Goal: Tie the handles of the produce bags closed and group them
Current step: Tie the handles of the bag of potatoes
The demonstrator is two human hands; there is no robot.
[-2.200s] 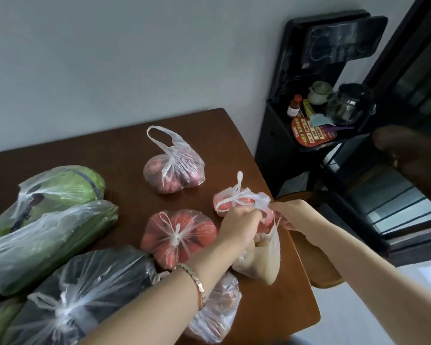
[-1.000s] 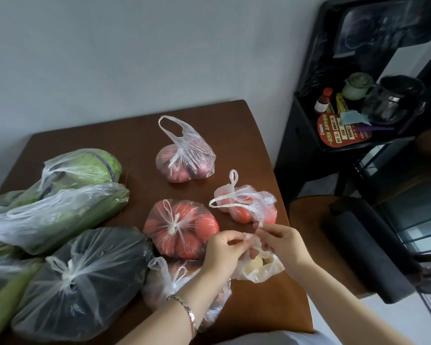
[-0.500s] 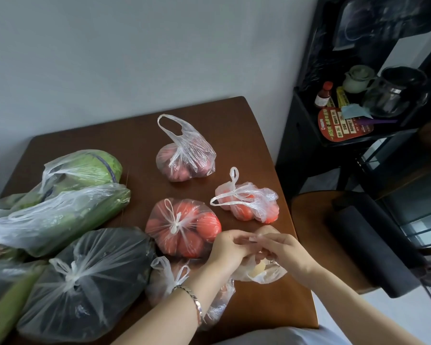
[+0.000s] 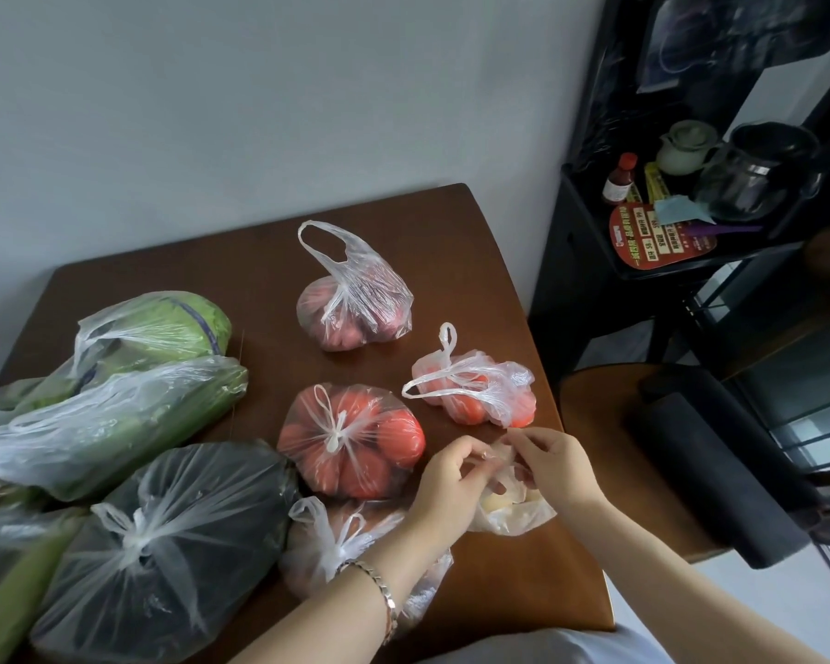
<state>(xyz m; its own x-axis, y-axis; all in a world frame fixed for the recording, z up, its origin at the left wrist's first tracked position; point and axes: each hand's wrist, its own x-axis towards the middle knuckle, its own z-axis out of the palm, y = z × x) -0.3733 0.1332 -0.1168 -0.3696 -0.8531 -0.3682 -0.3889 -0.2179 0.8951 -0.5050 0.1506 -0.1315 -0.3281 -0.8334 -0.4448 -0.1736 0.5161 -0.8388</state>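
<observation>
A small clear bag of pale produce [image 4: 513, 512] lies near the right front of the brown table [image 4: 451, 261]. My left hand [image 4: 446, 486] and my right hand [image 4: 554, 464] meet just above it, each pinching one of its thin handles. Behind them lies a bag of small red fruit [image 4: 475, 393] with loose handles. A knotted tomato bag [image 4: 351, 438] lies to the left. At the back stands a bag of reddish produce [image 4: 355, 304] with one handle loop upright. Under my left forearm lies another knotted clear bag [image 4: 327, 548].
Bags of green vegetables [image 4: 116, 376] and a knotted bag of dark produce [image 4: 164, 543] crowd the table's left side. A black shelf [image 4: 643, 261] with bottles, a teapot and a glass pot stands right of the table. A round stool [image 4: 609, 414] sits by the table's right edge.
The pale bag came down from above the red fruit bag to the table's front right. Both hands stayed on its handles, working close together; they have parted slightly in the last half second.
</observation>
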